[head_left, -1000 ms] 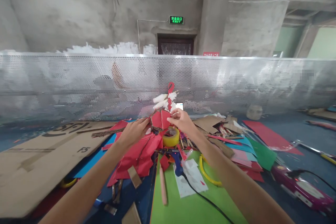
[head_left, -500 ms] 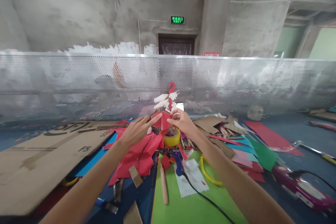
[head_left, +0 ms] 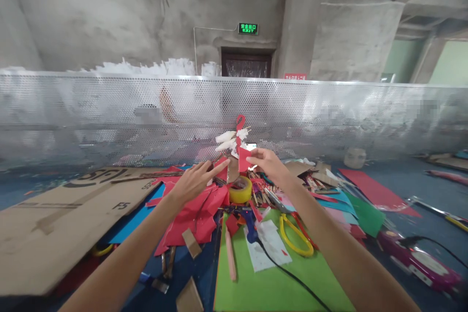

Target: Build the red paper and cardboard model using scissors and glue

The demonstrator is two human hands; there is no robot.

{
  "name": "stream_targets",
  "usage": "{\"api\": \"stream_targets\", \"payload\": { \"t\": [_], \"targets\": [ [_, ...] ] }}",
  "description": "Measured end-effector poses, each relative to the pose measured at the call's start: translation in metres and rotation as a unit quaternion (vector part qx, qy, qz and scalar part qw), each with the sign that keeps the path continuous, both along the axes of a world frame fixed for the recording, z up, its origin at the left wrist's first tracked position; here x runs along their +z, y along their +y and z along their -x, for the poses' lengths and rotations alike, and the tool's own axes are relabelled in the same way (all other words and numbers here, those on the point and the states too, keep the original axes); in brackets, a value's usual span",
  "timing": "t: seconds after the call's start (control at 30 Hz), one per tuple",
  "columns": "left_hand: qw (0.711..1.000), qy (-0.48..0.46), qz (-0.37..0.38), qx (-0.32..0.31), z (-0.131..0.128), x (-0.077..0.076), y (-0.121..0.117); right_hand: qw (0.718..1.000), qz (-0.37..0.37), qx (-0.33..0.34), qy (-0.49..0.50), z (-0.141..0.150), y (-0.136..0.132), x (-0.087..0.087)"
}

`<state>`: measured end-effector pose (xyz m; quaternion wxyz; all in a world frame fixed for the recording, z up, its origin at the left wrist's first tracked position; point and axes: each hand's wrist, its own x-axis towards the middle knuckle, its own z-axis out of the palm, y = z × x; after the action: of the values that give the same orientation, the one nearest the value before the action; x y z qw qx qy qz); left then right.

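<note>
My right hand [head_left: 268,162] pinches a small piece of red paper [head_left: 244,160] between thumb and fingers. To its left, my left hand [head_left: 197,178] has fingers stretched out, one lying along a red-covered piece [head_left: 220,167] beside a bare brown cardboard face [head_left: 233,170]. Just behind the hands rises a craft piece with white petals [head_left: 224,136] and a red loop [head_left: 240,122] at its top. A roll of yellow tape [head_left: 240,191] lies below the hands, near a blue glue gun [head_left: 250,226].
Yellow-handled scissors [head_left: 296,241], a pale wooden stick [head_left: 230,256] and white paper [head_left: 270,248] lie on a green board [head_left: 241,292]. Large cardboard [head_left: 66,234] fills the left. Crumpled red paper [head_left: 190,219] lies centre-left; a purple device [head_left: 420,258] sits right. A perforated metal barrier [head_left: 109,122] stands behind.
My right hand has moved slightly right with the red paper, pulling it away from the piece by my left hand, so brown cardboard shows. More of the scissors is visible.
</note>
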<state>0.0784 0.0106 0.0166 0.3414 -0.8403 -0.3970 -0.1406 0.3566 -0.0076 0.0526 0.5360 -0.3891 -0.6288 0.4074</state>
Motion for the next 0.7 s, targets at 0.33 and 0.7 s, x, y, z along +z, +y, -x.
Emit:
{"api": "stream_targets", "payload": {
  "t": [0.33,0.7],
  "targets": [
    [0.997,-0.061,0.049,0.02,-0.004,0.003,-0.002,0.957,0.117,0.117,-0.238,0.005,-0.063,-0.04],
    [0.996,-0.041,0.069,0.038,-0.005,0.006,-0.007,0.854,-0.031,-0.057,-0.516,0.038,-0.077,-0.052]
  ]
}}
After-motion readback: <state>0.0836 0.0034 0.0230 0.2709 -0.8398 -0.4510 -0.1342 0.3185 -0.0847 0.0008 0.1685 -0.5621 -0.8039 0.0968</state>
